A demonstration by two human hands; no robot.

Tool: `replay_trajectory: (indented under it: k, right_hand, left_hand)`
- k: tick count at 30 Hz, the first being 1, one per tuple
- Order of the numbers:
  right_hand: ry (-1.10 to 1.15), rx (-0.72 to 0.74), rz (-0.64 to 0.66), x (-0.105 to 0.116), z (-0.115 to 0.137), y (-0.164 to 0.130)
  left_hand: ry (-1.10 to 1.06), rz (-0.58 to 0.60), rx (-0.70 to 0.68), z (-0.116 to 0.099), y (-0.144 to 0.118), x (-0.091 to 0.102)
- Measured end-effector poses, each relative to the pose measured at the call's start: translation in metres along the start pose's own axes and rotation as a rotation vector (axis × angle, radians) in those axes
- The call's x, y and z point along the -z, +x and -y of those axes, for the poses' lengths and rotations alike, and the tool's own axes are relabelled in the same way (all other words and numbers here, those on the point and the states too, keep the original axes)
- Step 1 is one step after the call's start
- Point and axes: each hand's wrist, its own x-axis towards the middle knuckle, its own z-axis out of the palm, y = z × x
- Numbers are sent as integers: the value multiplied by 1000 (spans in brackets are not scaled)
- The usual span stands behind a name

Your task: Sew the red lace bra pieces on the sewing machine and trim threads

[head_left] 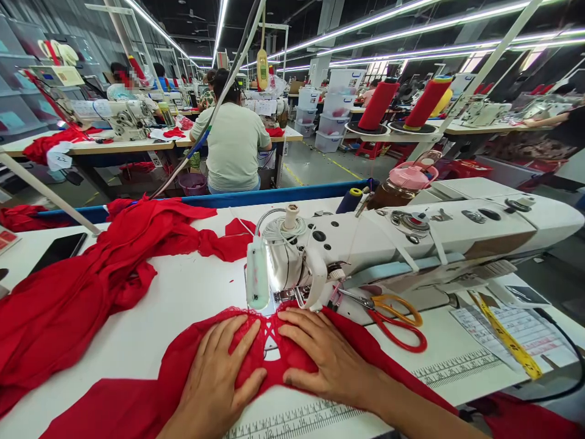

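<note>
A red lace fabric piece point(269, 341) lies on the white table point(192, 292) right in front of the sewing machine point(365, 244). My left hand point(219, 378) presses flat on its left side, fingers spread. My right hand point(329, 356) lies flat on its right side, fingertips near the needle area. Both palms hold the fabric down; neither hand grips it. The needle is hidden behind the machine head.
A pile of red fabric point(77, 292) covers the table's left. Red-and-orange scissors point(393, 314) and a yellow tape measure point(507, 335) lie right of my hands. A black phone point(59, 250) sits far left. A seated person point(233, 143) works ahead.
</note>
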Motion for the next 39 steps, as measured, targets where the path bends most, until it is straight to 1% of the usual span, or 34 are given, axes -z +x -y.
replay_trajectory:
  k: [10,15,20,34,39]
  right_hand:
    - [7,14,-73,0,1,-1]
    - [-4,30,-59,2,2,0]
    - [18,12,-41,2,1,0]
    - [47,16,-44,2,2,-1]
    - [45,6,-23,0,0,-2]
  left_hand:
    - [1,17,13,0,3,0]
    - [-7,18,15,-1,3,2]
    - [-17,27,24,-2,2,3]
    - [-16,30,35,0,-1,-1]
    - [-16,4,25,-1,1,0]
